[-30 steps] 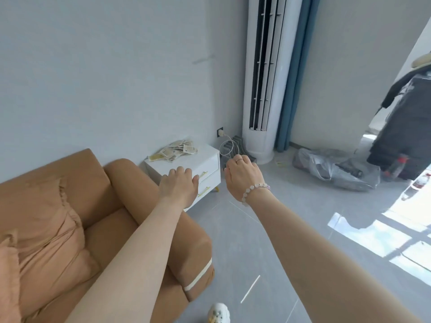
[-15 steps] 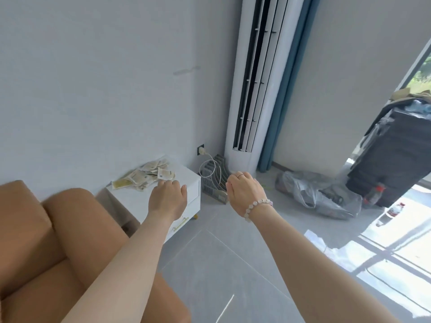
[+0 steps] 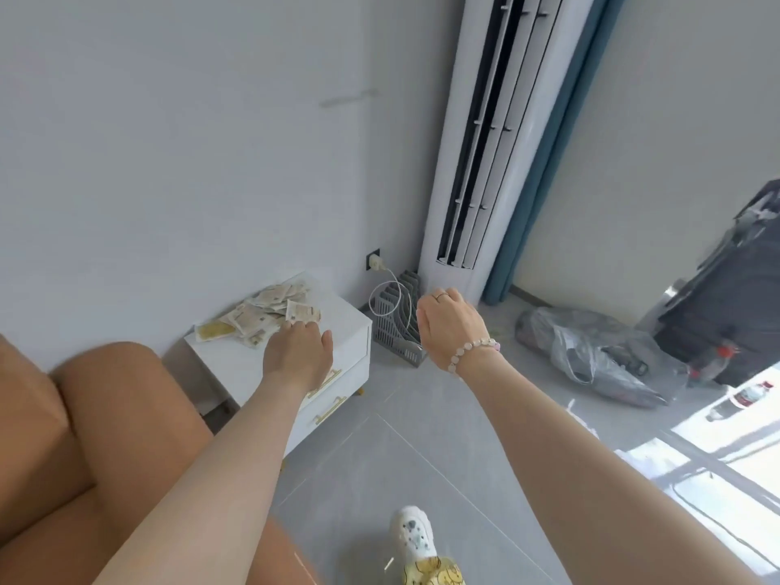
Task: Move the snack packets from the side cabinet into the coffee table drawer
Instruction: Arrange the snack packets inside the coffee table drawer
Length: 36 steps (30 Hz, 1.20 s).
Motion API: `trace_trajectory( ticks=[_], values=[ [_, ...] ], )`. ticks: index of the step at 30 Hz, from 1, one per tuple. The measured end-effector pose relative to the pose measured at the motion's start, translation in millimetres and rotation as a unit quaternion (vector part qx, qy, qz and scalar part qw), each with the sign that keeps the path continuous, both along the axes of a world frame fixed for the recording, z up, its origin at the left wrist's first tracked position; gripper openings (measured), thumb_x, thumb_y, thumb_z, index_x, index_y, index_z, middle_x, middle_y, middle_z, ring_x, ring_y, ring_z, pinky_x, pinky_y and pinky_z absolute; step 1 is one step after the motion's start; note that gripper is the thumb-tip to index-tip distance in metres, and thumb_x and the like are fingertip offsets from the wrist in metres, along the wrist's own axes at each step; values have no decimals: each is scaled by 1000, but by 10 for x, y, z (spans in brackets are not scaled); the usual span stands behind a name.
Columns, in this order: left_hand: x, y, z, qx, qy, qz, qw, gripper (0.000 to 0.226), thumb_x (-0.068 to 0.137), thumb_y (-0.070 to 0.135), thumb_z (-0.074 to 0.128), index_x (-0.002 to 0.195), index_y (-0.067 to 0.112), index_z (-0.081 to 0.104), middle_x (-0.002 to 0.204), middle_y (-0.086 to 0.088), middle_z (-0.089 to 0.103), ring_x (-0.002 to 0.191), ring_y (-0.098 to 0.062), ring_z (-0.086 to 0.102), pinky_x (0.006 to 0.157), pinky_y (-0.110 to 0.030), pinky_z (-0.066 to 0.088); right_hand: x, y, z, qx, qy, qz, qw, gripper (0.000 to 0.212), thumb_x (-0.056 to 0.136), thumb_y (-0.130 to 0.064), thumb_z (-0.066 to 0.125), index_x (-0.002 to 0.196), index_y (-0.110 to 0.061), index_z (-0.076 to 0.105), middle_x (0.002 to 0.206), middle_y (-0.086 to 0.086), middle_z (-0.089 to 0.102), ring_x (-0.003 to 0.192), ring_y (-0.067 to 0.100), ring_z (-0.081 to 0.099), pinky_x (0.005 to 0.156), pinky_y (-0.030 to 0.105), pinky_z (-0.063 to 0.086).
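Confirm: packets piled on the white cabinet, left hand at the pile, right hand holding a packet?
Not quite. The right hand holds nothing; it hovers loosely curled beside the cabinet, clear of the pile. The rest stands: the packets lie piled on the white cabinet and the left hand is at the pile's near edge. The head view shows it.

The snack packets (image 3: 270,312) are beige, the side cabinet (image 3: 344,320) white.

Two hands: left hand (image 3: 297,354), right hand (image 3: 453,327); one side cabinet (image 3: 347,318); snack packets (image 3: 270,308) piled, uncountable.
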<state>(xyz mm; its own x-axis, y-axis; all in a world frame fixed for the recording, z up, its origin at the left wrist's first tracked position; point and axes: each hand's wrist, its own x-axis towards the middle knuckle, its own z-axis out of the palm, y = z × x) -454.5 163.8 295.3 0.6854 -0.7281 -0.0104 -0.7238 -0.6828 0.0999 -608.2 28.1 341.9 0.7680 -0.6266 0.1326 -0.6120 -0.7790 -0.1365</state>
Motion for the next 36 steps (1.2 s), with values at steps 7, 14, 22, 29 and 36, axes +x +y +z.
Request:
trace_trajectory(
  ticks=[7,14,22,29,36],
  values=[
    [658,-518,-174,27,-7,72,997,44,102,33,24,117,7,56,123,-10,57,117,-27,48,87,-37,43,835,-678,-290,7,46,94,994,33,100,-23,29,113,-8,55,118,8,54,113,25,45,89,31,37],
    [1159,-1425,-294,60,5,104,993,44,102,37,25,127,10,49,131,-10,47,121,-27,46,89,-37,42,1483,-1747,-460,21,85,110,990,35,100,-26,28,117,-11,56,121,7,51,113,25,46,92,32,38],
    [1740,-1433,-403,80,21,205,975,44,101,38,24,126,13,50,131,-5,48,121,-24,46,86,-36,44,2445,-2015,-619,85,82,198,973,35,100,-25,30,124,-11,51,125,8,48,118,23,44,92,33,41],
    [2373,-1280,-654,135,35,264,954,46,102,40,23,133,15,45,133,-5,47,122,-22,46,84,-33,44,3175,-2011,-912,85,123,252,956,37,101,-29,30,130,-15,47,131,6,44,121,22,43,94,32,41],
    [3168,-1325,-1178,140,94,267,949,46,102,39,23,135,12,40,130,-5,46,120,-23,45,83,-33,43,3925,-2232,-1327,89,183,229,952,37,101,-30,29,130,-16,46,132,4,45,122,19,43,98,31,38]
  ],
)
